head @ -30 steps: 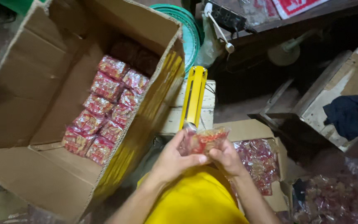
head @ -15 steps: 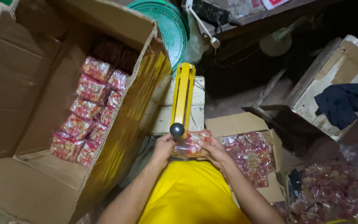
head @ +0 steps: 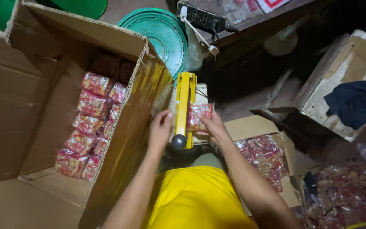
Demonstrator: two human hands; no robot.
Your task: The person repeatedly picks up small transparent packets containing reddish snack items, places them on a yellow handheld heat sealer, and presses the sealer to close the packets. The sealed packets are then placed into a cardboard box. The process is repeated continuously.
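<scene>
Cluttered floor, boxes all round. Right hand (head: 212, 125) pinching light, crinkly packet (head: 199, 116) at sealer (head: 184, 111); best gripped by edges. Left hand (head: 160, 129) half-curled beside handle, holding nothing.

Light: I read it as dim overall, warm, falling from above and somewhat left; the open cardboard box (head: 43, 106) and the yellow sealer arm (head: 185, 108) take the most of it.

Shadow: I see deep black under the wooden bench (head: 250, 25) at upper right, and the far corner of the box sinks dark.

Glare: small sheen on the clear red packets (head: 87, 127) and on the green basin (head: 164, 36).

Sharpness: my centre is fairly crisp; the packets heaped at lower right (head: 344, 195) look soft and grainy.

Distortion: I note wide-angle stretch bending the box walls at the left edge.
</scene>
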